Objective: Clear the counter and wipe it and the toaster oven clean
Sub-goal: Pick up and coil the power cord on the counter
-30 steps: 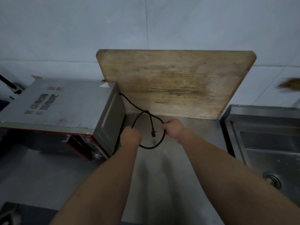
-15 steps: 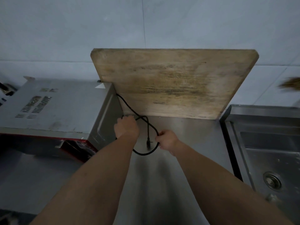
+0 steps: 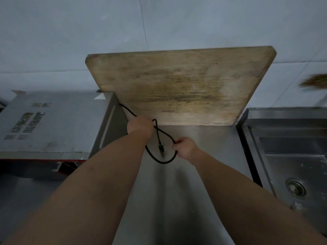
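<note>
Both hands are closed on the black cord (image 3: 160, 160) of the toaster oven (image 3: 53, 121). The left hand (image 3: 139, 125) grips it at the far end, close to the oven's right side and just in front of the wooden board (image 3: 177, 85) that leans against the wall. The right hand (image 3: 185, 147) pinches the cord a little nearer and to the right, so a loop sags between them toward the surface (image 3: 177, 200), and the plug (image 3: 161, 148) dangles inside that loop. The oven sits at the left of the surface, with the sink (image 3: 292, 156) at the right.

By the look of it, this is the clearing step: the loose cord is being gathered into a coil so the steel is free for wiping. No cloth is in sight, so wiping seems not yet begun. Next, the loop likely needs tucking beside or behind the oven, with care that the plug does not drag or catch. The leaning board probably has to come off too.
</note>
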`<state>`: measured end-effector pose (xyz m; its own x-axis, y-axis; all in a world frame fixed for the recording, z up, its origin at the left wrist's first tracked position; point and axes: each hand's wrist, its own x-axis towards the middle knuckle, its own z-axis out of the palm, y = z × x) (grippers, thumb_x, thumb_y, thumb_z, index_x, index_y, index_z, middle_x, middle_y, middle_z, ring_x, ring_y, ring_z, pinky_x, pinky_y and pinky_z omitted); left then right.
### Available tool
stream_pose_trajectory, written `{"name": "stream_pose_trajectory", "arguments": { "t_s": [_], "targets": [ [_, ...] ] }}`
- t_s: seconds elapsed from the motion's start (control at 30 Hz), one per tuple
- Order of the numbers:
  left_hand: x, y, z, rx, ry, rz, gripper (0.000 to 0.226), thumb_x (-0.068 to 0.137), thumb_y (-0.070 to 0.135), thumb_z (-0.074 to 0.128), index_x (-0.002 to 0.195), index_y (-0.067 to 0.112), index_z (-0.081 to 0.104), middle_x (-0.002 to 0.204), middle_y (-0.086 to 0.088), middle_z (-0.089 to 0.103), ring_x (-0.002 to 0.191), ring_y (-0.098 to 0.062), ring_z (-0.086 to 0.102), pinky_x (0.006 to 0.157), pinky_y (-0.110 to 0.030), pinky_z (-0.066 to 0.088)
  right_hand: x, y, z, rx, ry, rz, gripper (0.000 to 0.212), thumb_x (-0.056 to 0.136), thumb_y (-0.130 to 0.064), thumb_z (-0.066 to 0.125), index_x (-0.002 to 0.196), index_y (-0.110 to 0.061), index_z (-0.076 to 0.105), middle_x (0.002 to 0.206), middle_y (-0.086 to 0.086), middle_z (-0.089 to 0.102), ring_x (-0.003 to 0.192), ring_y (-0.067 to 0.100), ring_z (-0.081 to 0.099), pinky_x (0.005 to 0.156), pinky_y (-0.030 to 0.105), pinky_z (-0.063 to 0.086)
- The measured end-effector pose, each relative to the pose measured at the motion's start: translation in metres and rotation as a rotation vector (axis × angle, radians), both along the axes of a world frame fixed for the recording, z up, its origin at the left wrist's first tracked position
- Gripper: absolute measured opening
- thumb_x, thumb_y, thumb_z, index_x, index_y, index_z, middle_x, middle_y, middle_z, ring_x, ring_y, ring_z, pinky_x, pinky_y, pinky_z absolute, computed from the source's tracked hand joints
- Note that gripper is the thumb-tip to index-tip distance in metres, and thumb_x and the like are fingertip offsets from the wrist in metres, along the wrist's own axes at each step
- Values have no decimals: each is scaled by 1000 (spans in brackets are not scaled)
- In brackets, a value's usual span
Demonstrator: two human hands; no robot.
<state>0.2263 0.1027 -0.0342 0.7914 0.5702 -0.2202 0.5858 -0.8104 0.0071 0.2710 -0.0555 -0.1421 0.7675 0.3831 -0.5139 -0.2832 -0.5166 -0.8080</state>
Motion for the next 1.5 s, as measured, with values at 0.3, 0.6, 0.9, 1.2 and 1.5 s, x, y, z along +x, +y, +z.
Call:
{"name": "stream_pose_trajectory", "arguments": {
  "t_s": [0.3, 0.6, 0.9, 1.2, 1.5],
  "targets": [
    [9, -2, 35, -88, -491, 77, 22, 102, 10, 35, 117, 4, 49, 111, -21, 66, 101, -39, 64, 71, -39, 41, -1, 5, 1, -76, -5, 23, 11, 80, -10, 68, 69, -10, 65, 67, 9, 59, 69, 26, 57, 65, 36, 46],
    [-44, 0, 3, -449, -983, 777, 41, 106, 21, 29, 145, 8, 34, 131, -24, 58, 118, -40, 56, 93, -41, 41, 19, 10, 12, -202, -98, -25, 21, 89, -21, 64, 69, -14, 61, 75, 6, 60, 78, 24, 60, 70, 33, 50],
    [-111, -24, -119, -818, -552, 1172, 41, 98, 18, 50, 136, 2, 51, 136, -20, 57, 121, -36, 58, 89, -38, 51, 36, 0, 3, -309, -223, -40, 14, 85, -17, 65, 93, -10, 73, 86, 10, 70, 84, 29, 65, 71, 29, 49],
    [-112, -22, -152, -773, -161, 962, 40, 104, 11, 40, 142, 4, 50, 147, -14, 50, 135, -28, 48, 108, -32, 38, 32, -10, -26, -544, -385, 126, 18, 91, -11, 56, 108, -4, 61, 109, 16, 63, 103, 33, 59, 76, 30, 44],
    [-104, -14, -189, -315, -94, 285, 37, 99, 20, 46, 136, 18, 50, 137, -7, 53, 123, -25, 50, 97, -31, 40, 11, -18, -66, -598, -442, 294, 31, 94, -16, 52, 125, -12, 55, 126, 11, 54, 114, 31, 55, 91, 31, 43]
  ]
}}
